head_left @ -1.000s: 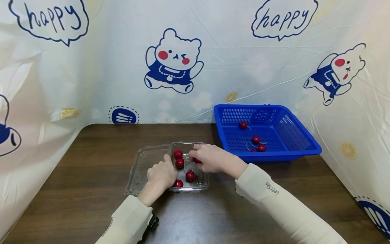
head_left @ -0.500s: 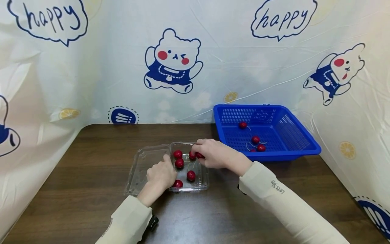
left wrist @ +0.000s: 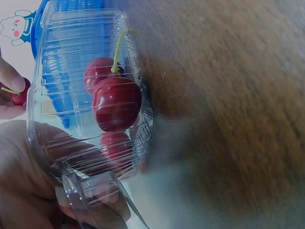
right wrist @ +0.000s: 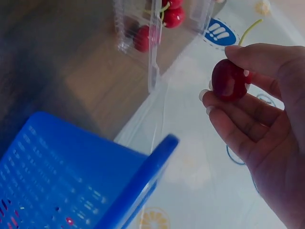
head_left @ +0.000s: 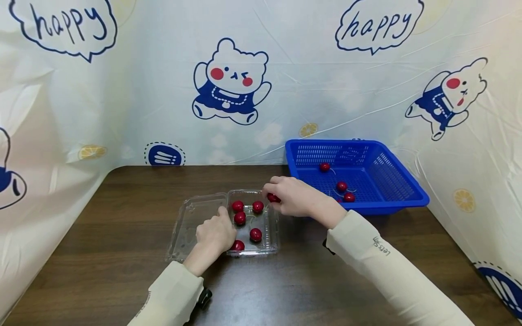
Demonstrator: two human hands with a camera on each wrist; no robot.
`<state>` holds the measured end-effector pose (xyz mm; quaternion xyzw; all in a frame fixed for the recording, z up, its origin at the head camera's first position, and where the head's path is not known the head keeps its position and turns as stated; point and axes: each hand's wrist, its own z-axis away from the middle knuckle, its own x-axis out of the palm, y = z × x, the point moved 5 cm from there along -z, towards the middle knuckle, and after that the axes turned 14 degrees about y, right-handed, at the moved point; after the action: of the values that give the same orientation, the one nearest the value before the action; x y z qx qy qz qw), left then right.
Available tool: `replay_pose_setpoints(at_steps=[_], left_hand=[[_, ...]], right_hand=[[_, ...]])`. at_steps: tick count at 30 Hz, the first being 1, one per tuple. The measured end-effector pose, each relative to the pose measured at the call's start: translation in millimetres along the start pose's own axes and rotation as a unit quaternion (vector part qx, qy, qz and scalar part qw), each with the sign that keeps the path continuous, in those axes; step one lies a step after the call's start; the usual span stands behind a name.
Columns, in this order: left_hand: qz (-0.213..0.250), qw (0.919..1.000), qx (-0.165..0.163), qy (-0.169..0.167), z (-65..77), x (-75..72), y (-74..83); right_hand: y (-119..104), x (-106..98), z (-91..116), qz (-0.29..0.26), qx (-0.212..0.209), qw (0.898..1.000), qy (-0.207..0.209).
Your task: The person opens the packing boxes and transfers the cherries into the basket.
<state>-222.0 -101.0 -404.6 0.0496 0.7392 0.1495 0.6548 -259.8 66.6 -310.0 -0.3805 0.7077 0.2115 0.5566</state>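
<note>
Between thumb and fingertips, my right hand [head_left: 295, 194] pinches a dark red cherry [right wrist: 228, 80] with a green stem, raised above the right rim of a clear plastic clamshell box [head_left: 271, 244]. My left hand [head_left: 216, 233] grips that box at its hinge side; the left wrist view shows fingers curled about the plastic edge [left wrist: 90, 191]. Several cherries lie inside the box, among them one at the front right [head_left: 255, 234] and another at the back right [head_left: 258, 207]. The lid [head_left: 191, 226] lies folded out to the left, partly behind my left hand.
A blue perforated basket [head_left: 391, 181] stands at the back right, close to my right hand. Several cherries are in it, one near its back wall [head_left: 324, 167]. Behind the brown wooden table [head_left: 122, 235] hangs a printed cloth [head_left: 163, 81].
My right hand has lifted a cherry out of the box and moved up and slightly right with it. Another cherry at the back right has come into sight. The left hand stays put.
</note>
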Motion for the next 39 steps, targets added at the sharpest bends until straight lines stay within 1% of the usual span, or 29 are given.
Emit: replay_pose_setpoints(at_steps=[7,12,19,21,25,32,39], left_hand=[[-0.002,1.0,0.001,0.001,-0.5,0.6,-0.2],[-0.001,1.0,0.002,-0.001,-0.4,0.9,-0.2],[-0.001,1.0,0.001,-0.005,-0.7,0.4,-0.7],[-0.002,1.0,0.002,-0.005,-0.8,0.0,-0.9],[-0.001,1.0,0.002,-0.005,0.0,-1.0,-0.5],[0.0,1.0,0.002,-0.005,0.2,-0.9,0.3],[0.002,1.0,0.003,-0.003,-0.5,0.5,-0.2]], right_hand=[[13,-8,5,-0.007,0.033,0.999,0.009],[25,-11,11,-0.016,0.065,0.998,0.021],[42,-18,21,-0.014,0.094,0.995,0.037],[47,-19,24,-0.012,0.105,0.994,0.036],[60,-22,28,-0.009,0.118,0.992,0.038],[74,-31,30,-0.014,0.126,0.99,0.065],[85,-35,36,-0.015,0.146,0.987,0.061]])
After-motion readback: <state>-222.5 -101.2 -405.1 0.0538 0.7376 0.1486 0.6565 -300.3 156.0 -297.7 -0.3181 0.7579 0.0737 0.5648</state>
